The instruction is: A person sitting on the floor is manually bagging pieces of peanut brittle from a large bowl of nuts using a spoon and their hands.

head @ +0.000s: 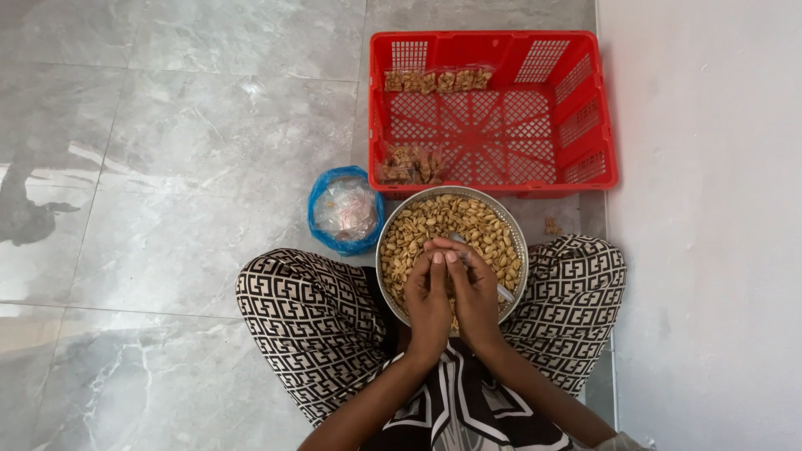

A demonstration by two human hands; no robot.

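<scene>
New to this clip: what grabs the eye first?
The bright red plastic lattice basket at top, with small packed snack bags inside. Below it, a round metal bowl of peanuts between the seated person's knees, left hand and right hand together over it.

— I'm watching the head view: what sort of place do I have here?
— I'd call it a home, worked at floor level: polished grey marble-look floor tiles, a plain white wall, a red plastic basket of small packets, a metal bowl of peanuts between crossed legs
</scene>
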